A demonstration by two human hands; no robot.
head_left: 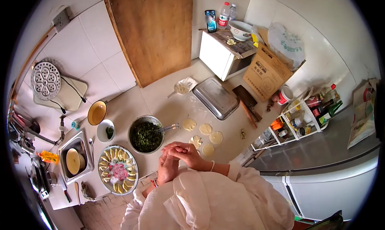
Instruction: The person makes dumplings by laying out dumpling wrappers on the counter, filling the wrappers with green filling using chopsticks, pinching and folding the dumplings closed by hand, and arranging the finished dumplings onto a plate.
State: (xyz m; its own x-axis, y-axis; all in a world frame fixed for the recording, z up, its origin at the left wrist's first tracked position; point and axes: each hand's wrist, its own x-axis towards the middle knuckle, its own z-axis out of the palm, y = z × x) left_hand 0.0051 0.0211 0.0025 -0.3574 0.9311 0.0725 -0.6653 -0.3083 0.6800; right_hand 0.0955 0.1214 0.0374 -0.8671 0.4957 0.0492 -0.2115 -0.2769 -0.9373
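The left hand (167, 170) and right hand (189, 155) met in front of the person's chest, fingers overlapping, apparently so that both could press together over the near edge of the desk (158, 99). Since the fingers covered whatever lay between the palms, I could not tell how tight either grip was or whether it held anything. Taking the joined hands as the dial's centre, round dough pieces (216, 138) lay flat at two o'clock, spaced apart, presumably so they would not stick. At ten o'clock stood a metal bowl (130, 138) of chopped greens (146, 136), near enough for a short reach, with utensil handles (171, 127) jutting over its rim towards the hands, handy for lifting. Between eight and nine o'clock sat a plate (120, 172) with dumplings (120, 154) ringed around its edge, probably to keep them separate; its patterned middle showed through.
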